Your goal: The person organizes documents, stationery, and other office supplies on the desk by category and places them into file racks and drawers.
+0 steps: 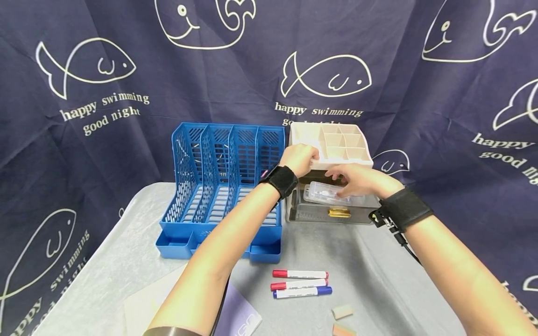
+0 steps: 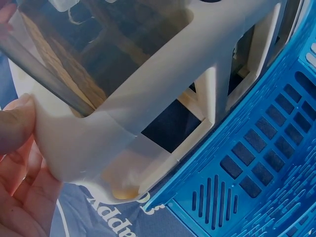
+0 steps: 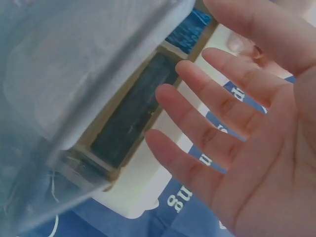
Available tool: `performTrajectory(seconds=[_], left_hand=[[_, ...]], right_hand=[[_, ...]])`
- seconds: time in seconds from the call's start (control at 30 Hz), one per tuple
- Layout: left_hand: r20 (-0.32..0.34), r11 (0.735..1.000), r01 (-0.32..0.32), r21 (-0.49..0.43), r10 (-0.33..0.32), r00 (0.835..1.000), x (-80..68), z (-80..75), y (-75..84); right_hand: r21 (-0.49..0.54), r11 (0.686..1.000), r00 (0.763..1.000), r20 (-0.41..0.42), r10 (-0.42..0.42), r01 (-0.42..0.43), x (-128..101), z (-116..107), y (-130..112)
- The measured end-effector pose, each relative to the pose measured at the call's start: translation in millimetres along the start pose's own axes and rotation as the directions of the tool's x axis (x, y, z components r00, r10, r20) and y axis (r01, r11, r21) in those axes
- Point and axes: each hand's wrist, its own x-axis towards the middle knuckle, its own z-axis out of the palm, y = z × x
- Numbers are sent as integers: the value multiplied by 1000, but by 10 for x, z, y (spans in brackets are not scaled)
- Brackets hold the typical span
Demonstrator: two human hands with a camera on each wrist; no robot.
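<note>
A cream desk organizer [image 1: 303, 133] with a divided top stands at the back right, its smoky see-through drawer [image 1: 311, 213] pulled out. My left hand [image 1: 299, 158] grips the organizer's top front edge; in the left wrist view its thumb [image 2: 17, 123] presses the cream shell [image 2: 64, 133] with the fingers bent below. A clear plastic case [image 1: 321, 192] lies tilted in the drawer. Over it is my right hand [image 1: 359, 179], thumb close to the case. In the right wrist view the right hand's fingers [image 3: 217, 143] are spread and hold nothing.
Left of the organizer stands a blue file rack [image 1: 180, 228] with front trays. Nearer on the table [image 1: 311, 247] lie red markers [image 1: 300, 274], a blue-capped marker [image 1: 300, 292] and two small blocks [image 1: 342, 311]. A purple booklet [image 1: 237, 310] lies beneath my left forearm. A patterned curtain [image 1: 235, 84] hangs behind.
</note>
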Motion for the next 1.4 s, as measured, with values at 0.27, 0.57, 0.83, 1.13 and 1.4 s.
performTrajectory(seconds=[0.27, 0.57, 0.83, 1.13, 1.4], left_hand=[[2, 1000, 5, 1, -5, 1000, 7, 2, -2], [7, 1000, -3, -6, 3, 1000, 9, -6, -6], [-15, 1000, -13, -3, 13, 1000, 15, 15, -22], [-20, 1000, -18, 2, 18, 1000, 20, 17, -23], [-14, 1000, -14, -10, 14, 1000, 8, 7, -12]], right_hand=[[8, 999, 999, -16, -35, 35, -80, -57, -52], [-18, 990, 990, -41, -138, 138, -195, -38, -158], [-69, 986, 986, -68, -154, 150, -334, -38, -264], [-144, 975, 973, -132, -188, 169, -505, 83, -359], [-196, 964, 960, -180, -214, 178, -614, 286, -399]])
